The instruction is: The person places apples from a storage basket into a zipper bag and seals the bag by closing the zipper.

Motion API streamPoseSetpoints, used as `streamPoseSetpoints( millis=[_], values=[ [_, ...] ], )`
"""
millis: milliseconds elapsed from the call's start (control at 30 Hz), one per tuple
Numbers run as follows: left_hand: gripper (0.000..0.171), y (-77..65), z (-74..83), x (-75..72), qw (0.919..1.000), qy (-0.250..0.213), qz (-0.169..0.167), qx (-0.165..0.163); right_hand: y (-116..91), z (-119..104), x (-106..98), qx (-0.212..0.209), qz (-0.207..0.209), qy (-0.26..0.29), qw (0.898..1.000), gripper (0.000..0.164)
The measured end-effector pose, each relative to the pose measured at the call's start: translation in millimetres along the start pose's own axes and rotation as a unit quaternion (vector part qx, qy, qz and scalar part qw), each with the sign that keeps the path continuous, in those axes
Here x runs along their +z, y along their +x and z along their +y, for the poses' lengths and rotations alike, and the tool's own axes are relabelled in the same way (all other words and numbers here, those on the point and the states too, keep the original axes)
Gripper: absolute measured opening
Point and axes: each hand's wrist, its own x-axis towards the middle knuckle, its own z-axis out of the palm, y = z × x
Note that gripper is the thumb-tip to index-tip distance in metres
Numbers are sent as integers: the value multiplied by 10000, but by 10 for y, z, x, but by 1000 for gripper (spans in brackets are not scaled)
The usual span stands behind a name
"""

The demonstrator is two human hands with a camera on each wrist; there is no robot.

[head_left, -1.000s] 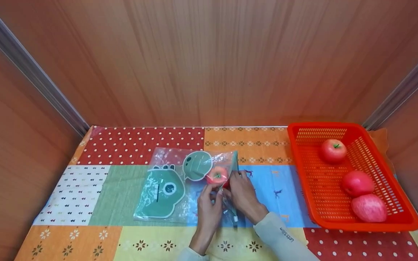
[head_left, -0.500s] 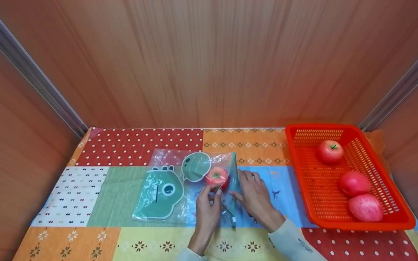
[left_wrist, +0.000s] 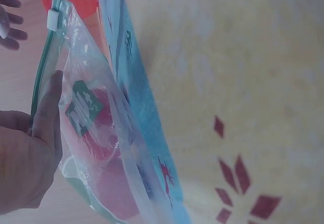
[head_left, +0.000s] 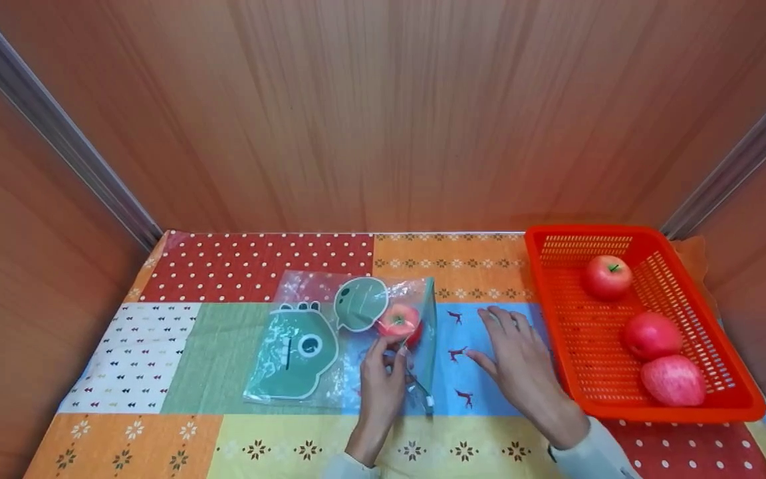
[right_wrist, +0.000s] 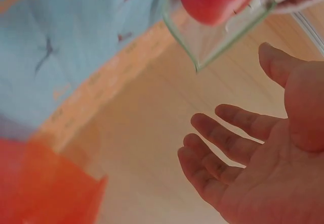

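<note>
A clear zip bag (head_left: 356, 362) printed with a green cartoon creature lies mid-table, its green-edged mouth toward the right. Inside it, near that mouth, is a red apple (head_left: 399, 322); the left wrist view shows red fruit through the plastic. My left hand (head_left: 383, 386) pinches the bag's upper film by the mouth. A white slider (left_wrist: 52, 20) sits at one end of the zip edge. Between bag and basket, my right hand (head_left: 519, 362) is held with fingers spread and touches nothing; the right wrist view shows its bare palm.
On the right stands a red plastic basket (head_left: 559, 359) holding a yellowish-red apple (head_left: 608, 277), a red apple (head_left: 652, 335) and a streaked pink apple (head_left: 673, 380). A patchwork cloth (head_left: 223, 359) covers the table. Wood-grain panels (head_left: 383, 120) enclose the back and sides.
My right hand has let go of the bag's mouth and moved right toward the basket, its fingers spreading. My left hand has stayed at the bag, and the apples have not moved.
</note>
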Motion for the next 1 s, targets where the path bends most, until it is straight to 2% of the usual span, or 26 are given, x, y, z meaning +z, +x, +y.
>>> streamPoseSetpoints(
  millis=[200, 433, 600, 767, 1000],
  values=[
    [22, 9, 4, -8, 10000, 64, 1, -51, -69, 190, -244, -115, 343, 59, 9993, 70],
    [23, -3, 7, -4, 10000, 79, -3, -60, -106, 403, -468, 204, 434, 46, 9988, 72],
    [23, -2, 12, -10, 9999, 10, -13, -113, -121, 561, -570, 148, 635, -151, 9978, 69],
    [22, -15, -5, -12, 9999, -139, -5, 7, -125, 711, -639, 111, 725, -234, 9970, 69],
    [20, -14, -7, -9, 9999, -92, 30, 41, -109, 917, -720, 166, 832, -348, 9958, 72]
  ],
)
